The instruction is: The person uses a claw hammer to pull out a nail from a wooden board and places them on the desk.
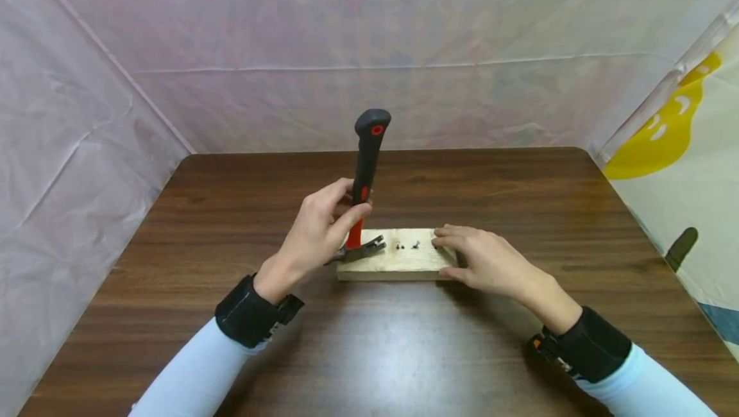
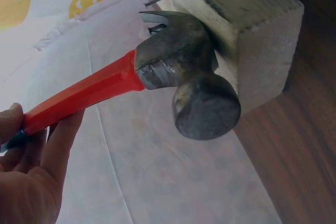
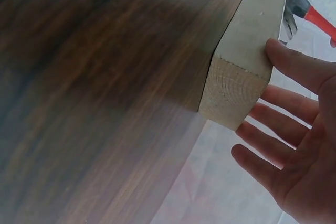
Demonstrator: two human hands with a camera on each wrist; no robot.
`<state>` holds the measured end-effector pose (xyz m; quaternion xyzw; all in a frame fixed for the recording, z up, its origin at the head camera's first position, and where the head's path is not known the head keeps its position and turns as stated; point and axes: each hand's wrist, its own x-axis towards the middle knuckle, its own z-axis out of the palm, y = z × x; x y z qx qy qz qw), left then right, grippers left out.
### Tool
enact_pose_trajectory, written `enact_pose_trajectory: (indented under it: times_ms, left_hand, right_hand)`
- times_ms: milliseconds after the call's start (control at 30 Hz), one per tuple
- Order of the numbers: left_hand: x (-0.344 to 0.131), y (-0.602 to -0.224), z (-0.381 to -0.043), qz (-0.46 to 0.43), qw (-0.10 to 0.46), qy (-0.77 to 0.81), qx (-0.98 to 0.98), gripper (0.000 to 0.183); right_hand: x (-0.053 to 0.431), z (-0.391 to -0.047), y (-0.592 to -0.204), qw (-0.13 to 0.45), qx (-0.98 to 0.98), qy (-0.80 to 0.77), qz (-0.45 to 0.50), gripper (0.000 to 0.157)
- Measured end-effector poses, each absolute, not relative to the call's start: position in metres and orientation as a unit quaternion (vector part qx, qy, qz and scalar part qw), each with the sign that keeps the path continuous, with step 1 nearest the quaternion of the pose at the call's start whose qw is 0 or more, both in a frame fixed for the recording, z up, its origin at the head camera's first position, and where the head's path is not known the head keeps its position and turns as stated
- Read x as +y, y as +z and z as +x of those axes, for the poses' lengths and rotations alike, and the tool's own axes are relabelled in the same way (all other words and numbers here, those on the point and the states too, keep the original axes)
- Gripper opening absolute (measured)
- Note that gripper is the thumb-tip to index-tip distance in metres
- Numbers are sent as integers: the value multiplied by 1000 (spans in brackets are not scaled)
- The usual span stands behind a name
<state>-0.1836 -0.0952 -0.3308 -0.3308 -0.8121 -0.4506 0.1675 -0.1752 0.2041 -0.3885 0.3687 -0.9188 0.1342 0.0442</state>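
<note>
In the head view, my left hand (image 1: 314,228) holds a claw hammer (image 1: 367,154) at the bottom of its black grip, thumb and fingers around it. The hammer stands nearly upright, handle up. Its steel head (image 2: 181,51) is low over the left end of a pale wooden block (image 1: 418,262), the claw pointing right. Several small nails (image 1: 416,245) stick up from the block's top; two nails (image 2: 155,2) show clearly in the left wrist view. My right hand (image 1: 491,260) spans the block's right end, thumb (image 3: 291,61) at the near edge and fingers towards the far side.
The block lies on a dark brown wooden table (image 1: 242,186). Pale cloth sheets (image 1: 277,109) hang behind the table and at the left. At the right a cloth carries a yellow print (image 1: 664,141). Both wrists wear black straps (image 1: 248,314).
</note>
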Motion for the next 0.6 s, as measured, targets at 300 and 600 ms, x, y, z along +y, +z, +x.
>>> enact_pose_trajectory:
  times_ms: [300,600]
  left_hand:
    - [-99,-333,-181,-327,177,-470,-801,18]
    - [-103,-335,-179,-334,171,-510,-774,18]
  right_hand:
    - [204,-177,-387,41,-919,135,367,51]
    - [204,-175,-386,35,-921,136,364,52]
